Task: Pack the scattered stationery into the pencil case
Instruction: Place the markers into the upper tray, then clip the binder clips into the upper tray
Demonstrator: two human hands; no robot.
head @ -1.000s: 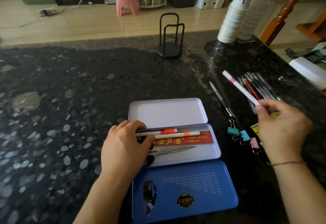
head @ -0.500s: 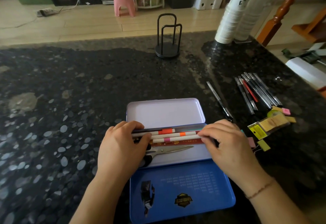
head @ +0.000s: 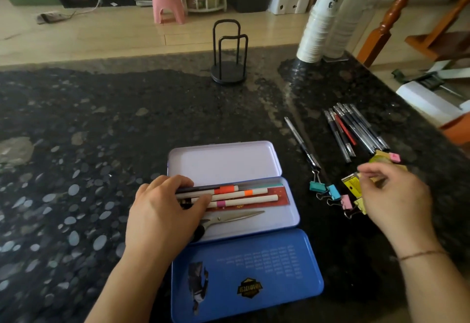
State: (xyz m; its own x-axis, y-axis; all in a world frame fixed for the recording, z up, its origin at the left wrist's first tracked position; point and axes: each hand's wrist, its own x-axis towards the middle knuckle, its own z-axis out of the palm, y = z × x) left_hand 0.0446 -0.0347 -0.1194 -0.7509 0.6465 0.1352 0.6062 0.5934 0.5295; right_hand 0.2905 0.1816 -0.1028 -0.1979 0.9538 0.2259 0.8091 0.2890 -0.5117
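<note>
The open tin pencil case [head: 292,210] lies near the front edge, with its lavender flap [head: 223,160] behind and its blue lid [head: 254,259] in front. Inside it are three white markers [head: 254,198], a red ruler [head: 282,195] and scissors [head: 236,217]. My left hand [head: 162,216] presses on the markers' left ends. My right hand [head: 396,200] hovers with loose fingers and holds nothing, just above the yellow packets [head: 352,183]. Beside it lie binder clips [head: 333,191]. A bundle of pens [head: 356,129], a single pen [head: 301,142] and a pink eraser [head: 394,157] lie farther back.
A black wire holder [head: 229,68] stands at the back middle of the dark stone table. Two stacks of paper cups [head: 320,17] rise at the back right. The table's right edge runs close to the pens, with a white box [head: 427,101] beyond it.
My right hand carried the pink-banded marker into the case, laid it beside the other two, let go, and moved right to above the clips and packets. My left hand stayed put.
</note>
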